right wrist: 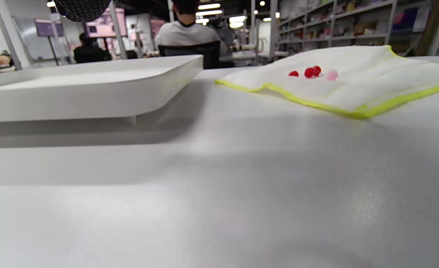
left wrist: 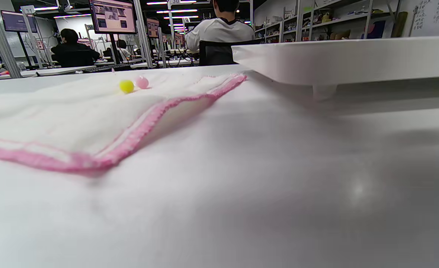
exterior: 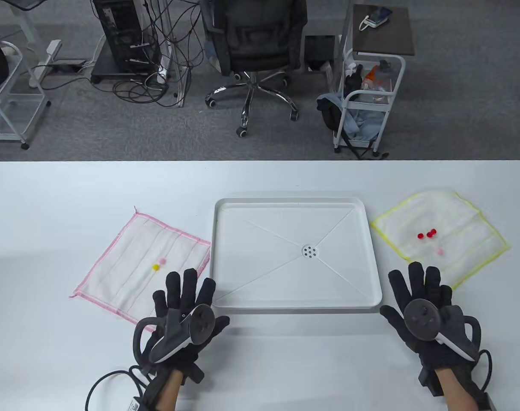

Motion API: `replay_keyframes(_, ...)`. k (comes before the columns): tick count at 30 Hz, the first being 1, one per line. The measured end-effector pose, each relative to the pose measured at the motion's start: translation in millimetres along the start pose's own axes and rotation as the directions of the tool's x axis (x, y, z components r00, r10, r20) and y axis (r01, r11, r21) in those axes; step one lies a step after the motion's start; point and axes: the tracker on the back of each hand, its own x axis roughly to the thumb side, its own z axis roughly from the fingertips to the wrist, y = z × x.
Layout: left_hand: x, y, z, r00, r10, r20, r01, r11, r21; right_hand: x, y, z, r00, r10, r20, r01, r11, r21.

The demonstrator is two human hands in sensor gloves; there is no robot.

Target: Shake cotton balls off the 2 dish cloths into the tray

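Observation:
A white tray [exterior: 373, 274] with a centre drain sits mid-table. Left of it lies a pink-edged dish cloth [exterior: 127, 265] carrying a yellow ball [exterior: 156, 267] and a pink ball [exterior: 161, 260]; both balls [left wrist: 134, 85] show on the cloth [left wrist: 55, 115] in the left wrist view. Right of the tray lies a yellow-edged cloth [exterior: 452, 231] with red balls [exterior: 427, 234] and a pale pink one [exterior: 440, 251]; they [right wrist: 310, 72] appear on that cloth [right wrist: 353, 85] in the right wrist view. My left hand [exterior: 185, 295] lies flat, fingers spread over the pink cloth's near corner. My right hand [exterior: 420, 287] lies flat near the yellow cloth's near edge.
The tray's side wall [left wrist: 338, 59] rises close on the right in the left wrist view, and its wall [right wrist: 93, 96] stands on the left in the right wrist view. Beyond the table's far edge stand an office chair [exterior: 253, 51] and a wire cart [exterior: 366, 102].

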Motion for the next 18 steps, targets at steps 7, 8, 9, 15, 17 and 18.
replay_keyframes(7,1.8,-2.0,5.9,1.000,-0.017,0.012,0.017,0.999,0.038,-6.3,9.8,1.8,1.000,0.021,-0.011,-0.021,0.999,0.031)
replay_keyframes(8,3.0,-1.6,6.8,1.000,-0.017,0.018,0.016,0.999,0.044,-6.1,10.2,1.8,1.000,0.026,-0.009,-0.025,0.999,0.031)
replay_keyframes(9,3.6,-1.6,7.2,1.000,-0.017,0.024,0.016,0.999,0.046,-5.7,10.5,2.0,0.999,0.031,-0.007,-0.031,0.999,0.029)
replay_keyframes(15,3.0,-4.4,7.2,0.999,-0.027,0.021,0.027,0.999,0.022,-3.1,16.0,1.1,0.998,0.059,0.010,-0.060,0.997,0.044)
replay_keyframes(17,2.9,-5.4,6.8,0.999,-0.033,0.021,0.032,0.999,0.016,-2.7,16.1,1.2,0.998,0.062,0.010,-0.062,0.997,0.047)
replay_keyframes(18,3.0,-5.6,6.7,0.999,-0.034,0.021,0.034,0.999,0.013,-2.8,16.2,1.2,0.998,0.064,0.008,-0.065,0.997,0.048)
